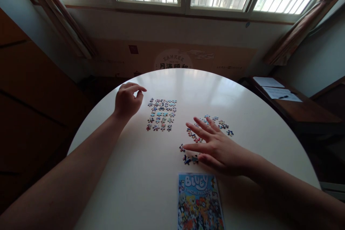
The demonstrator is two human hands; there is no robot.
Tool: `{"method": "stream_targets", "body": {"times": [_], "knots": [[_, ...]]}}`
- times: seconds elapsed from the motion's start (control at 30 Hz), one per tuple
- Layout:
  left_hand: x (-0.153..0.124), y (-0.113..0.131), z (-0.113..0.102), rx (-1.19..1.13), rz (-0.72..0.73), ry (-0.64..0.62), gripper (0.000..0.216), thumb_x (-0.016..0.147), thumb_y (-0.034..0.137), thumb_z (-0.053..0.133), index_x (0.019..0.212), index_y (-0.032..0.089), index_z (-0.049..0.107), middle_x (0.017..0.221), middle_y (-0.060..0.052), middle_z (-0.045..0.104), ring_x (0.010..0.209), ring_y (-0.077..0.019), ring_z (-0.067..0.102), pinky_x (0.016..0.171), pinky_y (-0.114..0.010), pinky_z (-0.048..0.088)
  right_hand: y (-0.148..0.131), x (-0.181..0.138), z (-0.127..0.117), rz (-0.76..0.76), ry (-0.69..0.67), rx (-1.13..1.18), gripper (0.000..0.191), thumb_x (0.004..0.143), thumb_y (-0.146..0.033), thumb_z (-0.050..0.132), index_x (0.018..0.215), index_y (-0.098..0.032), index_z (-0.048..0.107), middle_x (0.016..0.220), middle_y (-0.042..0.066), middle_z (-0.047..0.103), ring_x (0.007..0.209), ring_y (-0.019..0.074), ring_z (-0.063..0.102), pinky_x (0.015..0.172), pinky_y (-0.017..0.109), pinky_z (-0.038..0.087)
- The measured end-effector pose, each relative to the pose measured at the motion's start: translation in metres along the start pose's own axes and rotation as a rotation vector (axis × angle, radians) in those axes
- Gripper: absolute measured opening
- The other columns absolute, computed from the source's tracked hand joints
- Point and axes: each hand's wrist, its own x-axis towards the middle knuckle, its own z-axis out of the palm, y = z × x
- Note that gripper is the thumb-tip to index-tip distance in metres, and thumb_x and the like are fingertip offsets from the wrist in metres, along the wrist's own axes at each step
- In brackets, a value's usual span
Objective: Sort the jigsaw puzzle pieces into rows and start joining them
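Note:
My left hand (128, 99) hovers by the upper left of a block of jigsaw pieces (161, 114) laid out in rows on the white table. Its index finger points right, the thumb slightly apart below it, and no piece shows between them. To the right, my right hand (217, 147) is spread palm down over a loose group of jigsaw pieces (223, 124), hiding some of them. Its index fingertip is at a single jigsaw piece (182, 147); whether it presses on it I cannot tell. More pieces (187, 159) lie just below that finger.
A Bluey picture sheet (199, 201) lies at the near side of the round white table (129, 183). Beyond the far edge stands a printed cardboard panel (229, 55) under the windows. At right, papers (280, 93) and a pen rest on a brown wooden surface.

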Motion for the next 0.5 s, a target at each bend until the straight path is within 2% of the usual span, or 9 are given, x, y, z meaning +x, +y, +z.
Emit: {"method": "stream_targets", "body": {"times": [0.13, 0.3, 0.4, 0.5], "knots": [[0.000, 0.000, 0.000, 0.004, -0.016, -0.013, 0.024, 0.085, 0.018, 0.053, 0.084, 0.023, 0.077, 0.097, -0.008, 0.072, 0.096, -0.0264, 0.064, 0.091, -0.044, 0.053, 0.001, 0.001, -0.001, 0.014, -0.034, -0.004, 0.042, 0.109, -0.053, 0.041, 0.145, -0.043, 0.061, 0.173, -0.003, 0.021, 0.162, 0.0353, 0.007, 0.126, 0.070, 0.005], [0.000, 0.002, -0.001, 0.011, -0.030, -0.027, 0.024, 0.084, 0.019, 0.053, 0.084, 0.024, 0.077, 0.098, -0.007, 0.073, 0.097, -0.0266, 0.064, 0.089, -0.044, 0.054, 0.012, -0.007, -0.006, 0.058, 0.055, 0.030, 0.045, 0.109, -0.056, 0.034, 0.143, -0.046, 0.061, 0.173, -0.011, 0.017, 0.162, 0.0327, 0.007, 0.129, 0.065, 0.010], [0.000, 0.002, -0.001, 0.005, -0.024, -0.026, 0.025, 0.085, 0.019, 0.053, 0.084, 0.024, 0.077, 0.099, -0.008, 0.072, 0.096, -0.0266, 0.064, 0.089, -0.044, 0.054, 0.017, -0.008, -0.007, 0.077, 0.104, 0.040, 0.055, 0.109, -0.060, 0.022, 0.140, -0.044, 0.065, 0.172, -0.011, 0.018, 0.162, 0.0324, 0.009, 0.128, 0.066, 0.013], [0.001, 0.005, -0.003, 0.016, -0.022, -0.016, 0.024, 0.085, 0.019, 0.053, 0.084, 0.024, 0.076, 0.099, -0.008, 0.072, 0.097, -0.0268, 0.064, 0.088, -0.044, 0.054, 0.029, -0.009, -0.007, 0.143, 0.163, 0.035, 0.058, 0.108, -0.062, 0.020, 0.143, -0.042, 0.062, 0.171, -0.008, 0.026, 0.161, 0.0318, 0.012, 0.128, 0.068, 0.015]]}}
